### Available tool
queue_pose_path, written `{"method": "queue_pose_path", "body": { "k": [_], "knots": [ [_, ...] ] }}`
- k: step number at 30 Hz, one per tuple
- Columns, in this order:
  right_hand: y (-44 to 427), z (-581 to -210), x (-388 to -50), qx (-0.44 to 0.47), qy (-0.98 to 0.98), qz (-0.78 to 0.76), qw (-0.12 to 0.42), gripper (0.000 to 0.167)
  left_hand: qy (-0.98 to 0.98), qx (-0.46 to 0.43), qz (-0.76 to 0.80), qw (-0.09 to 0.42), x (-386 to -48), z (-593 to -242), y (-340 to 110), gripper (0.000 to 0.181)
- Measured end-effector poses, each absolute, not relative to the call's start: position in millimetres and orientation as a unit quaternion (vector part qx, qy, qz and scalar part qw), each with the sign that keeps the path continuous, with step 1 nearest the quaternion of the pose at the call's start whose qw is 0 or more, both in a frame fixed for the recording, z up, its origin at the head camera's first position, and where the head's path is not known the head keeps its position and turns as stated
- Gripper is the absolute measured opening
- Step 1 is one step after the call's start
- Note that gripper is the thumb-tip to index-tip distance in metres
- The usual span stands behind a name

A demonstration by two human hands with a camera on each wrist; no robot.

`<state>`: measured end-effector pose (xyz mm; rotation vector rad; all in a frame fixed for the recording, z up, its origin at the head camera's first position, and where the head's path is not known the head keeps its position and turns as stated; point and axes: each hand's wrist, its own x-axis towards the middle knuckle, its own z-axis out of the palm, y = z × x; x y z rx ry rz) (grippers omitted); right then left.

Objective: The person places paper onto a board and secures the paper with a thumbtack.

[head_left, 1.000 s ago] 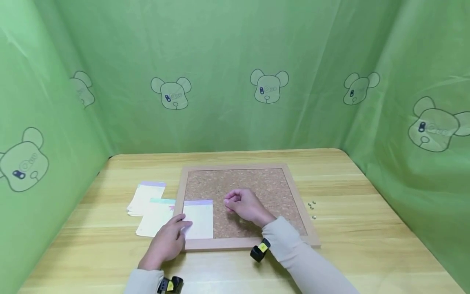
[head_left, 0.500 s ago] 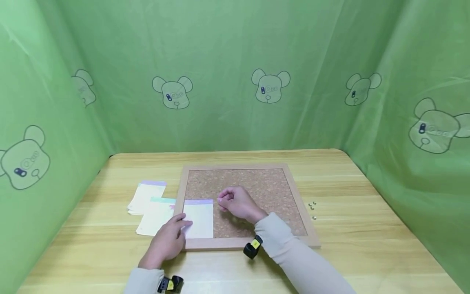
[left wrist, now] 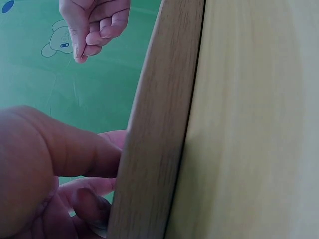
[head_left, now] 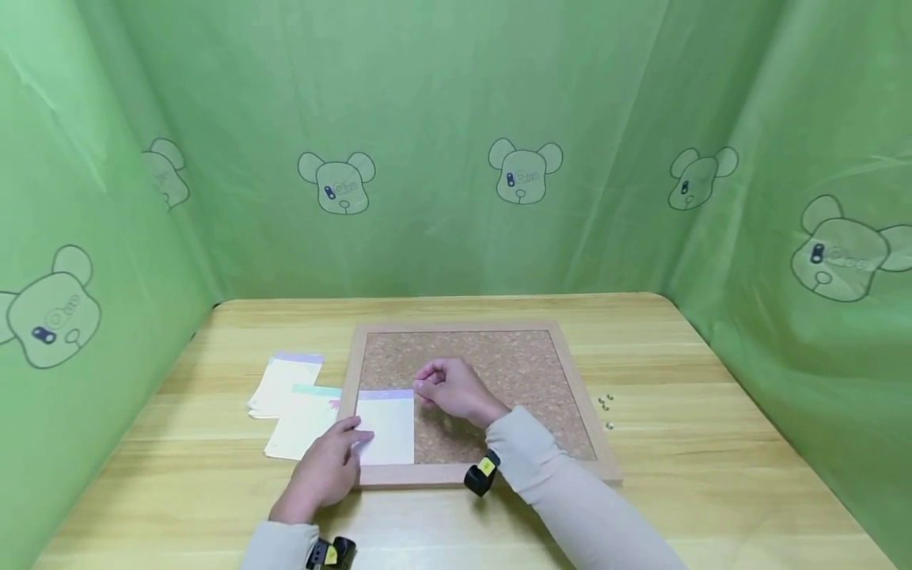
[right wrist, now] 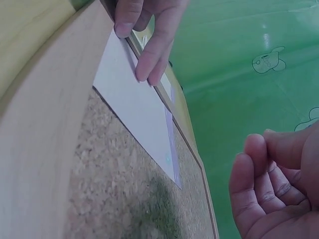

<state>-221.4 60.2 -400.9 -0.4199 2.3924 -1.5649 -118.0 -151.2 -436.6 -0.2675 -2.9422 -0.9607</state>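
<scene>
A white sheet of note paper (head_left: 388,431) with a lilac top strip lies in the lower left part of the framed cork board (head_left: 513,372). My left hand (head_left: 328,467) rests at the board's lower left, its fingers touching the wooden frame (left wrist: 149,129) and the sheet. Above the cork, by the sheet's upper right corner, my right hand (head_left: 456,390) has thumb and index finger pinched together. Whatever is between those fingertips is too small or hidden to see. In the right wrist view the right hand (right wrist: 279,184) stands apart from the sheet (right wrist: 132,107).
Left of the board lie a sheet with a mint strip (head_left: 302,423), its right side by the frame, and a small stack of lilac-topped sheets (head_left: 285,384). Several small shiny tacks (head_left: 606,402) lie right of the board. Green curtains (head_left: 427,237) surround the table.
My right hand has moved left across the cork toward the sheet's upper right corner, with its fingertips still pinched. The left hand has stayed in place.
</scene>
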Motion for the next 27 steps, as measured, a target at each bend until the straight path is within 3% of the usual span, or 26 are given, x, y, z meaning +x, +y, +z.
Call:
{"method": "queue_pose_path", "body": {
  "k": [27],
  "knots": [
    [44, -405, -232, -0.147, 0.825, -0.528, 0.136, 0.004, -0.946, -0.085, -0.312, 0.021, -120, -439, -151, 0.035]
  ]
}}
